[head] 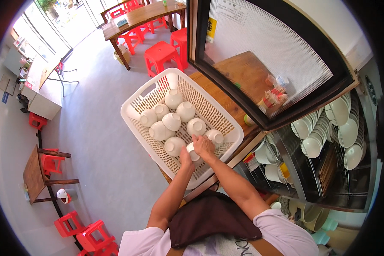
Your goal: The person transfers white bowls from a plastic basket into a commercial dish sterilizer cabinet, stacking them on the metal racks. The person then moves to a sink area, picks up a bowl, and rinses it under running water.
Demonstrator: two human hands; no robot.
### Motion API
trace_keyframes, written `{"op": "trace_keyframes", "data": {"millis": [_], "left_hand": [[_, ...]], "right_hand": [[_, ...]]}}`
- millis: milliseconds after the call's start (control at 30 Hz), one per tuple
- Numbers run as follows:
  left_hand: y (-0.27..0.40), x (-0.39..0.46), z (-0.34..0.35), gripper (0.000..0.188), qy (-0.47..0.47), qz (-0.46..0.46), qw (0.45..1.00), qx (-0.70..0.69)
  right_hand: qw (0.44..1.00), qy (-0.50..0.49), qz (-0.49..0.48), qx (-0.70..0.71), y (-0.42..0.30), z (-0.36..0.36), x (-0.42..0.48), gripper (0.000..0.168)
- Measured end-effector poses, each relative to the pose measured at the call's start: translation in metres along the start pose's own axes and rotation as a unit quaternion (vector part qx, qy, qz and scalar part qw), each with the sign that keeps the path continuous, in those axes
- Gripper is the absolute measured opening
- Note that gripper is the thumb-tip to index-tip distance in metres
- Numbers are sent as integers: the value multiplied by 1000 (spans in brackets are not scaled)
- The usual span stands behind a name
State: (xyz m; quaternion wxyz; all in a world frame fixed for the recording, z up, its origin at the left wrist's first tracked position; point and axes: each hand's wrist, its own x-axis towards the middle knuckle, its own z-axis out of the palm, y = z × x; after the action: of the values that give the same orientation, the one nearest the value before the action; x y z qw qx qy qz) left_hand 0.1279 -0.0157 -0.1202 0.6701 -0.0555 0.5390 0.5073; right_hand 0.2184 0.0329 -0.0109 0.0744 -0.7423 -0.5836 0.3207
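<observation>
A white slotted plastic basket [233, 123] rests on a wooden table [208, 84] in front of me. Several white bowls [171, 121] lie upside down on its bottom, their foot rings up. Near the basket's close end, my left hand [186, 157] and my right hand [204, 146] are on either side of one white bowl [193, 151], fingers against it. Another bowl [174, 146] is just beyond my left hand, and one more [214, 137] lies close past my right hand.
An open cabinet door [268, 124] with a patterned glass pane stands over the table at the right. Below it, wire racks hold stacked white bowls [313, 144]. Red plastic stools [161, 52] stand by a wooden table [144, 16] farther off; more stools are at the lower left.
</observation>
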Motion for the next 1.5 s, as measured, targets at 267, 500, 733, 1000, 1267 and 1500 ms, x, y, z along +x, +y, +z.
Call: {"op": "trace_keyframes", "data": {"millis": [267, 500, 733, 1000, 1267, 1500], "left_hand": [[30, -28, 26, 73, -33, -169, 985, 11], [31, -66, 24, 75, -105, -173, 979, 27], [31, -35, -1, 60, -56, -182, 980, -48], [40, -27, 33, 46, -23, -251, 968, 3], [37, -25, 23, 49, -45, -247, 968, -19], [26, -36, 0, 44, -101, -251, 958, -94]], "right_hand": [[999, 3, 33, 40, 28, 12, 36, 62], [948, -76, 46, 306, 84, 53, 57, 52], [823, -299, 143, 462, 55, 34, 47, 39], [811, -371, 130, 434, 86, 34, 82, 42], [825, -370, 165, 393, 44, 6, 60, 48], [859, -328, 65, 389, 44, 8, 28, 46]]}}
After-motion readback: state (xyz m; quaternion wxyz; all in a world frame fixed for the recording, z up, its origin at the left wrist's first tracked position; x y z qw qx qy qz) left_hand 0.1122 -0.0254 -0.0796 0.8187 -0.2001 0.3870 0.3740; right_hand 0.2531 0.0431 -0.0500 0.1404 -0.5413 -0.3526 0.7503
